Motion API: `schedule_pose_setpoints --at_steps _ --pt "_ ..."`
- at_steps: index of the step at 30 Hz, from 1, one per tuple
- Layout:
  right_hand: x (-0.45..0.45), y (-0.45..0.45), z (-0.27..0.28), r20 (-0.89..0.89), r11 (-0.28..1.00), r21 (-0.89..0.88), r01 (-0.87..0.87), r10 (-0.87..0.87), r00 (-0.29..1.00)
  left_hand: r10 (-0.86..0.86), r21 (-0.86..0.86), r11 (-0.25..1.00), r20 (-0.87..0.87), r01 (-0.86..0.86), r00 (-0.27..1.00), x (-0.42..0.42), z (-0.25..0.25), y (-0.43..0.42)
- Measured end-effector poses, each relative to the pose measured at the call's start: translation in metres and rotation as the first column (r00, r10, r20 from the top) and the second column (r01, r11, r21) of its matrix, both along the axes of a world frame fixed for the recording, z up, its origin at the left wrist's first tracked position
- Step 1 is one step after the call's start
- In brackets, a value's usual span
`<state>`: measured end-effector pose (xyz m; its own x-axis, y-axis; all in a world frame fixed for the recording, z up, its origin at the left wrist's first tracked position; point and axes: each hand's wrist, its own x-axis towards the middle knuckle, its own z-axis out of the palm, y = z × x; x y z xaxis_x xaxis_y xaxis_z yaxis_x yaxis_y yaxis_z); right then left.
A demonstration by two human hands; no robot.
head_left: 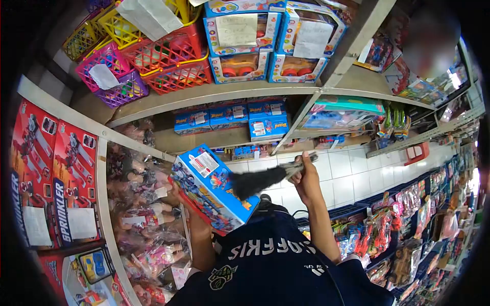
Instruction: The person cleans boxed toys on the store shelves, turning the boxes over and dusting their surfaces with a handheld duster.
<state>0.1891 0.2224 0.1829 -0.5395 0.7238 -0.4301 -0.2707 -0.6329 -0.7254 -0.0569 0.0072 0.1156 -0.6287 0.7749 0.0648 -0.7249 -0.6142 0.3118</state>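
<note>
A blue toy box (217, 191) with a white label is tilted in front of my chest. My left hand (178, 193) grips its left end, with the fingers partly hidden by the box. In my right hand (304, 176) is the handle of a black duster (260, 182), its fingers wrapped round it. The duster's dark bristles point left and lie over the right part of the box's top; whether they touch it is hard to tell.
Blue boxes (228, 117) stand on the lower shelf ahead, below coloured baskets (163, 56) and larger toy boxes (242, 33). Red boxes (76, 178) and bagged dolls (148, 209) are at the left. Hanging toys (367, 229) line the right, beside a tiled floor (347, 171).
</note>
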Motion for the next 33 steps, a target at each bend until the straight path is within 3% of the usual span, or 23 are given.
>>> schedule_pose_setpoints --at_steps 2,5,10,14,16,17,19,24,26,27,30,31,32,33 --pt "0.015 0.006 -0.002 0.002 0.995 -0.002 -0.100 0.100 0.995 0.001 -0.022 1.000 -0.015 -0.002 1.000 0.012 0.010 -0.005" --pt "0.021 0.007 0.006 0.051 0.996 0.000 -0.092 0.092 0.994 -0.002 -0.062 0.998 -0.033 0.000 0.999 0.043 0.024 0.005" --pt "0.035 0.009 0.005 -0.061 0.984 -0.051 -0.169 0.166 0.984 -0.009 -0.124 0.992 -0.027 0.006 1.000 0.089 0.037 -0.002" --pt "0.044 0.006 0.006 -0.056 0.993 -0.103 -0.049 0.043 0.997 -0.023 -0.179 0.984 0.004 0.024 1.000 0.100 0.045 0.014" --pt "0.053 0.008 0.005 -0.092 0.988 -0.108 -0.112 0.102 0.990 -0.031 -0.186 0.982 0.004 0.032 1.000 0.145 0.064 -0.011" --pt "0.057 0.008 0.007 -0.134 0.976 -0.119 -0.181 0.165 0.977 -0.035 -0.186 0.982 0.003 0.035 0.999 0.116 0.051 0.031" --pt "0.062 0.003 0.011 -0.152 0.977 -0.103 -0.188 0.172 0.973 -0.051 -0.188 0.981 0.000 0.050 0.999 0.129 0.056 0.031" --pt "0.088 0.032 -0.015 -0.100 0.991 -0.124 0.049 -0.061 0.993 -0.103 -0.191 0.976 0.009 0.103 0.995 0.152 0.054 0.038" --pt "0.102 0.038 -0.015 -0.141 0.993 -0.106 0.055 -0.069 0.988 0.215 -0.511 0.845 0.056 -0.157 0.975 0.143 0.028 0.046" --pt "0.105 0.037 -0.006 -0.144 0.993 -0.106 0.057 -0.072 0.987 0.250 -0.550 0.811 0.022 -0.197 0.968 0.149 0.038 0.053" --pt "0.112 0.029 0.010 -0.171 0.995 -0.069 -0.078 0.065 0.983 0.268 -0.549 0.813 0.056 -0.194 0.962 0.157 0.043 0.066" --pt "0.114 0.028 0.010 -0.177 0.993 -0.031 -0.115 0.108 0.978 0.009 -0.258 0.966 0.099 0.017 0.995 0.151 0.035 0.057" --pt "0.115 0.027 0.009 -0.181 0.988 0.010 -0.153 0.152 0.972 0.145 -0.442 0.895 0.146 -0.067 0.979 0.158 0.029 0.062" --pt "0.116 0.026 0.006 -0.123 0.991 0.027 -0.129 0.131 0.984 0.286 -0.610 0.781 0.163 -0.132 0.944 0.170 0.055 0.078"
